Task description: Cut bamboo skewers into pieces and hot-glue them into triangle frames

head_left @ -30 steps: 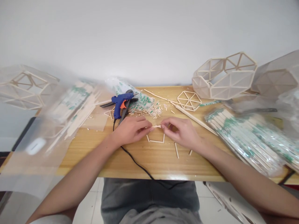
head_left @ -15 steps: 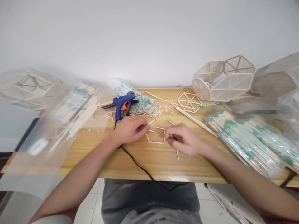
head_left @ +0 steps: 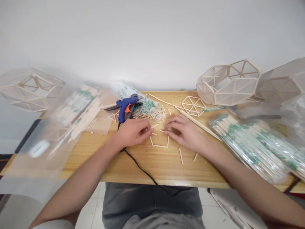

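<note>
My left hand rests on the wooden table with thumb and forefinger pinched on a short wooden stick. My right hand lies flat beside it, fingers stretched out, their tips touching another short stick. Just below the fingertips lies a U-shaped frame of short sticks. Two loose short sticks lie near my right wrist.
A blue glue gun stands behind my left hand, its black cord running off the front edge. A flat hexagon frame and faceted stick shells sit back right. Bags of sticks fill the right, plastic bags the left.
My right hand has opened from a closed pinch and reached forward to the stick near my left fingertips. The left hand has stayed almost in place, still pinching its stick.
</note>
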The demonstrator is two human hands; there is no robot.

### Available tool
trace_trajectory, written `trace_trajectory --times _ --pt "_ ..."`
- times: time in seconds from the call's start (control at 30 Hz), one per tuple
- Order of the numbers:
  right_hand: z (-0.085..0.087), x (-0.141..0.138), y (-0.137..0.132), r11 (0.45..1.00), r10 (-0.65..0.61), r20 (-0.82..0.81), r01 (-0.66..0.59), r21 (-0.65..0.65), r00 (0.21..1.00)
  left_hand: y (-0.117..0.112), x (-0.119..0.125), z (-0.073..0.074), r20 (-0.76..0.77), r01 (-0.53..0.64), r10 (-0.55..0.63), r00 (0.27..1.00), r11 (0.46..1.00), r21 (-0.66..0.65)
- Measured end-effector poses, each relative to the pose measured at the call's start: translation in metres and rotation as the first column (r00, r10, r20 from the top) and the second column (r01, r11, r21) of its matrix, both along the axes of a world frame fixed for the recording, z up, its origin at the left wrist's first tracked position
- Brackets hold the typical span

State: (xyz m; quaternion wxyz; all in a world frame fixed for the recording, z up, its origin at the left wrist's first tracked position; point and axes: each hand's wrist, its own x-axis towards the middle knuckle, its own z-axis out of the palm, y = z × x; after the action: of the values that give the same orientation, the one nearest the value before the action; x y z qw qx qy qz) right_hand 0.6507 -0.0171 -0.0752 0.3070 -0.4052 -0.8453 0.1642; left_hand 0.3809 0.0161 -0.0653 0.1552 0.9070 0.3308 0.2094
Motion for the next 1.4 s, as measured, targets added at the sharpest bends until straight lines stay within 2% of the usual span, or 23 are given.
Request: trace_trajectory --times 0.1,0.33,0.5,0.77,1.03,1.4 --pt "-0.005 -0.003 -0.001 0.999 0.043 0.075 -0.040 -0.033 0.996 0.001 0.001 0.000 -0.035 0.041 -0.040 0.999 0.998 0.037" --pt "-0.012 -0.007 -0.005 0.999 -0.029 0.147 0.031 -0.012 0.989 0.004 0.004 -0.004 -0.064 0.091 -0.090 0.994 0.996 0.016" --pt "-0.010 -0.009 -0.005 0.997 -0.070 0.040 0.069 0.028 0.997 0.003 0.004 -0.004 -0.040 0.094 -0.093 0.995 0.995 0.014" --pt "-0.004 -0.016 -0.014 1.000 -0.010 -0.030 0.011 0.008 0.999 -0.005 0.010 -0.003 0.091 0.056 -0.064 0.994 0.995 0.087" --pt "-0.005 -0.019 -0.019 0.995 0.006 -0.053 -0.011 -0.102 0.999 -0.007 0.012 -0.002 0.084 0.080 -0.095 0.992 0.983 0.163" --pt "-0.006 -0.021 -0.019 0.993 0.040 -0.111 -0.052 -0.104 0.993 -0.005 0.011 -0.008 0.032 0.050 -0.058 0.998 0.973 0.227"
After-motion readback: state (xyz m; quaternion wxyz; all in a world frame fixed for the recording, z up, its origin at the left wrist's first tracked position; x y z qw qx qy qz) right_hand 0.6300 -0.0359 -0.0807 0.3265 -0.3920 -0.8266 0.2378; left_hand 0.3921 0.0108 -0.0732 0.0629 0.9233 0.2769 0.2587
